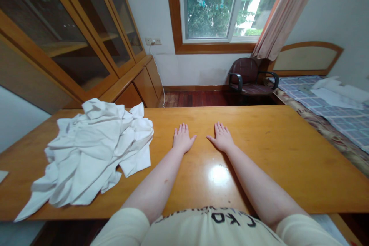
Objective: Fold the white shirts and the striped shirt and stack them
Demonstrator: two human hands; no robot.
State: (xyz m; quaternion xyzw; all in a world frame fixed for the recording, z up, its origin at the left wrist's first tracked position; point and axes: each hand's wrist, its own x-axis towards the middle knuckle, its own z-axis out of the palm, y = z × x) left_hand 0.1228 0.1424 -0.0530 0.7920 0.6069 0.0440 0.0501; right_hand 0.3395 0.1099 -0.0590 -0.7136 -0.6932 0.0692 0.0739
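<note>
My left hand [183, 138] lies flat on the wooden table [276, 161], palm down, thumb spread to the right. To its right, my right hand [221, 137] also rests flat on the tabletop, its thumb pointing left. Both hands are open and hold nothing, with a gap of bare wood between them. A crumpled heap of white cloth [92, 150], perhaps a garment, lies on the left part of the table, a short way from my left hand and not touched by it.
Behind the table stand a brown office chair [245, 77] and, at the left, a glass-door cabinet [92, 27]. A white cord [158, 71] hangs from a wall socket. At right is a bed [325, 92] with white cloth [343, 91]. A pale flat piece [2, 175] lies at the left edge.
</note>
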